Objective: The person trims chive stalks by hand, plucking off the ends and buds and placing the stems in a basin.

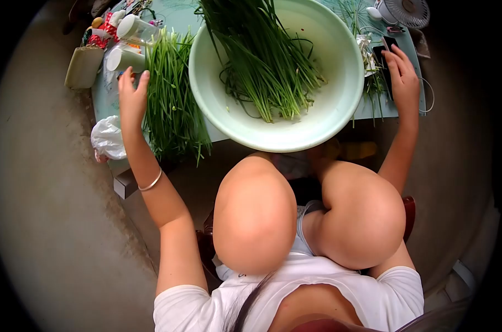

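My left hand [132, 97] is at the left side of the table, fingers apart and holding nothing. A white cup [124, 58] lies just beyond its fingertips, and a pile of long green chives [173, 105] lies right beside it. My right hand [404, 80] rests at the table's right side with its fingers stretched over a dark phone [385, 71]. Between my hands stands a large pale green basin [334, 124], with a big bunch of chives [262, 61] inside, cut ends toward me.
A second white cup [132, 27] lies farther back on the left. There are also a white plastic bag [108, 137] at the near left edge and a small fan [407, 11] at the back right. Loose trimmings [372, 91] lie right of the basin. A white cable [431, 94] loops over the right edge.
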A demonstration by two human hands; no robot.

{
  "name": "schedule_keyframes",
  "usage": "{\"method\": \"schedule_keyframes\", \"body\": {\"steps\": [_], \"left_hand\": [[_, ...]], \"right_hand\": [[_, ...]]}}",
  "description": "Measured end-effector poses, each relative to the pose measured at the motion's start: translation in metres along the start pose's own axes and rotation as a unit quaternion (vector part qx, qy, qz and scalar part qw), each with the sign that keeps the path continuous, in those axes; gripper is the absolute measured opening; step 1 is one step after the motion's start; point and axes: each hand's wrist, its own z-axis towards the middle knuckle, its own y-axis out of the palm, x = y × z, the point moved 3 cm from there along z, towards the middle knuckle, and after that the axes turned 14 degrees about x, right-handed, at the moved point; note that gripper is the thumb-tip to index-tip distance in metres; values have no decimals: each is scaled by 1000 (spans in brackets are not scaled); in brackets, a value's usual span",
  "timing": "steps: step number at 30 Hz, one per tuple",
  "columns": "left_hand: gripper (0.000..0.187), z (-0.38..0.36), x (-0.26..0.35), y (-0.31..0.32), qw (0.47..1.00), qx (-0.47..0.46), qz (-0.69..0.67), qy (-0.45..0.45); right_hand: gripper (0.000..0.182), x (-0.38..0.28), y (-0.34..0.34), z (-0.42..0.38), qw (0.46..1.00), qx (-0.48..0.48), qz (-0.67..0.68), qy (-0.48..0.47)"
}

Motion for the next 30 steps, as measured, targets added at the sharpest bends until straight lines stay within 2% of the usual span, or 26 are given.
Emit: {"method": "schedule_keyframes", "body": {"steps": [1,3,4,5,6,7,9,11,12,14,15,16,17,19,20,22,23,24,25,28,30], "left_hand": [[55,-1,2,0,999,31,-5,26],[50,-2,16,-6,990,17,-142,-11],[41,-7,28,-12,990,50,-130,19],[41,-11,39,-16,990,51,-129,17],[36,-15,49,-19,987,39,-158,-13],[32,-20,61,-23,981,27,-188,-41],[27,-29,87,-28,986,31,-148,-73],[26,-35,94,-29,981,28,-164,-97],[26,-39,100,-28,981,27,-164,-96],[26,-49,118,-25,984,57,-170,-16],[26,-55,124,-17,984,54,-171,-15],[27,-64,134,-5,980,23,-187,62],[29,-75,145,6,970,-9,-201,139],[32,-92,167,28,961,-81,-95,245],[30,-100,175,38,953,-107,-86,270],[28,-114,183,58,933,-162,-81,310],[25,-119,189,66,916,-163,-94,355],[23,-122,193,73,903,-179,-83,381],[22,-125,196,79,890,-195,-70,406],[19,-126,200,96,868,-208,-40,448],[18,-132,203,106,846,-228,-42,480]], "right_hand": [[28,-5,0,1,991,40,-37,-121],[23,-15,4,-1,995,61,61,-52],[22,-18,0,-1,995,43,71,54],[21,-18,0,-2,984,26,82,159],[25,-13,5,-4,973,38,158,165],[25,-9,6,-6,972,38,158,167],[32,-4,5,-10,977,1,112,183],[33,-2,10,-9,970,0,153,187],[30,-12,12,1,989,60,131,-34],[22,-26,6,-3,978,90,70,-174],[19,-38,3,-4,963,112,39,-241],[17,-39,0,-7,988,41,148,-14],[20,-41,2,-9,978,9,200,65],[26,-44,7,-17,927,-26,295,232],[35,-34,16,-21,898,-102,372,211],[50,-36,28,-34,862,-159,454,159],[56,-48,35,-38,864,-142,465,129],[54,-54,33,-35,876,-183,442,66],[54,-56,35,-38,877,-181,440,68],[41,-61,39,-47,924,-168,345,-7],[39,-63,38,-46,929,-165,332,-4]]}}
